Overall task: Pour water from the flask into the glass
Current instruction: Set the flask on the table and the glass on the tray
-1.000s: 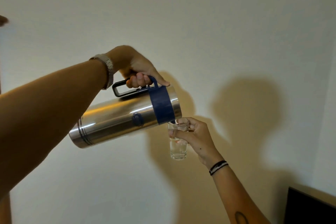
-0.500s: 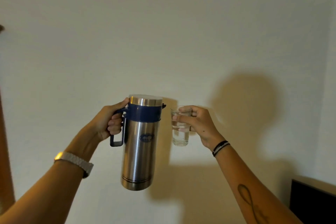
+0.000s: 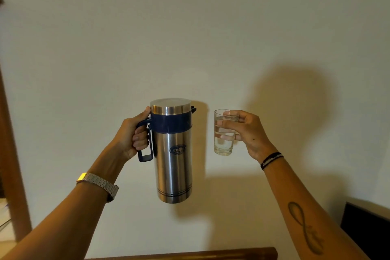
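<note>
A tall steel flask with a dark blue collar and steel lid hangs upright in the air before a pale wall. My left hand is closed around its blue side handle. To the right, apart from the flask, a small clear glass holds water to roughly two thirds of its height. My right hand grips the glass from its right side, fingers wrapped across the front.
A brown wooden rail runs along the bottom edge below the flask. A wooden frame stands at the far left. A dark flat object sits at the lower right, behind my right forearm.
One second ago the flask lay tilted with its spout over the glass. It has swung back upright and moved left, away from the glass. Both hands kept their grips.
</note>
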Demonstrator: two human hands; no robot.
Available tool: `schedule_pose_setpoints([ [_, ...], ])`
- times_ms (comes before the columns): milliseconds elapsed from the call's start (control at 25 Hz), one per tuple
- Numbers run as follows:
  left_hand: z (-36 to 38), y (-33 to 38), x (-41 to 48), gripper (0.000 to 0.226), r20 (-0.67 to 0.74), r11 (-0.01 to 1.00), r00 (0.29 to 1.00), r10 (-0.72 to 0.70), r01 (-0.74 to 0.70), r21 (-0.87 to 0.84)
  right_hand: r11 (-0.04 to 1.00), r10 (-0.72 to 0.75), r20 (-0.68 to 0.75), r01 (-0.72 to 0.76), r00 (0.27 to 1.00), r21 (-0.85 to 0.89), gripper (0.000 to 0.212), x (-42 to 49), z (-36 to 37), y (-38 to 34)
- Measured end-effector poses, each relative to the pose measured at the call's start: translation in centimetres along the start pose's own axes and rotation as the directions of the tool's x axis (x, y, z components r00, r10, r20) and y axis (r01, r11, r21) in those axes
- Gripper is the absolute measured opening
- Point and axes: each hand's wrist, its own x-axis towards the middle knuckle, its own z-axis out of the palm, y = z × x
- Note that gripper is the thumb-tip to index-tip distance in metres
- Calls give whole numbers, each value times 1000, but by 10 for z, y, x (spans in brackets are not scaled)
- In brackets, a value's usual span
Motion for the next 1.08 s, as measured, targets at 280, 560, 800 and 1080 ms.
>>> schedule_pose_setpoints([
  [280, -23, -84, -22, 82, -54, 995, 994, -95, 93, -39, 995, 23, 21, -21, 1000, -101, 71, -31, 6, 78],
  [560, -64, -281, -131, 85, -216, 948, 924, -314, 317, -24, 927, 325, 27, -313, 945, -207, 59, -156, 4, 269],
  [800, -95, -443, -224, 49, -291, 873, 832, -472, 486, -26, 717, 643, -43, -621, 765, -317, 68, -283, 15, 436],
  [1080, -128, -608, -315, 55, -310, 794, 785, -537, 594, 129, 472, 832, -74, -773, 549, -424, 75, -422, 21, 592],
])
